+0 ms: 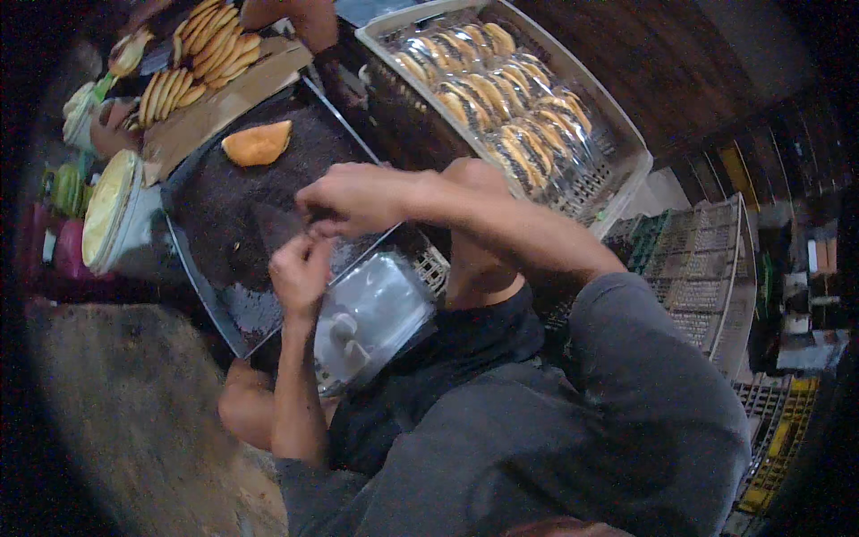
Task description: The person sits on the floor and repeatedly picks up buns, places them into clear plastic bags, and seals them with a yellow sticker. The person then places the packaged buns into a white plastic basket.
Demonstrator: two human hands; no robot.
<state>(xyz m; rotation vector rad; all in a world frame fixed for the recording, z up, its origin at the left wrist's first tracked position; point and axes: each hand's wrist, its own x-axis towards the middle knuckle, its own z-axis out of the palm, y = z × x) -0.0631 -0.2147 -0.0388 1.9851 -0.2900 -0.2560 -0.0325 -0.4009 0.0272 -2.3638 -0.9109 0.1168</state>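
My left hand (300, 272) and my right hand (359, 200) meet over the near part of a metal tray (201, 288) spread with dark brown crumbs. The fingertips of both are close together and blurred; something thin and clear may be between them, but I cannot tell. A folded, golden-brown pastry (258, 143) lies on the crumbs at the tray's far end. Just below the tray, near my lap, rests a stack of clear plastic bags (376, 302) with a small whitish object on it.
Right of the tray stands a plastic crate (570, 40) holding rows of wrapped, dark-filled pastries (496, 101). More golden pastries (218, 47) stand beyond the tray by a cardboard piece (228, 101). At left is a tub of pale cream (107, 215). Another person's arm (312, 20) shows at the top.
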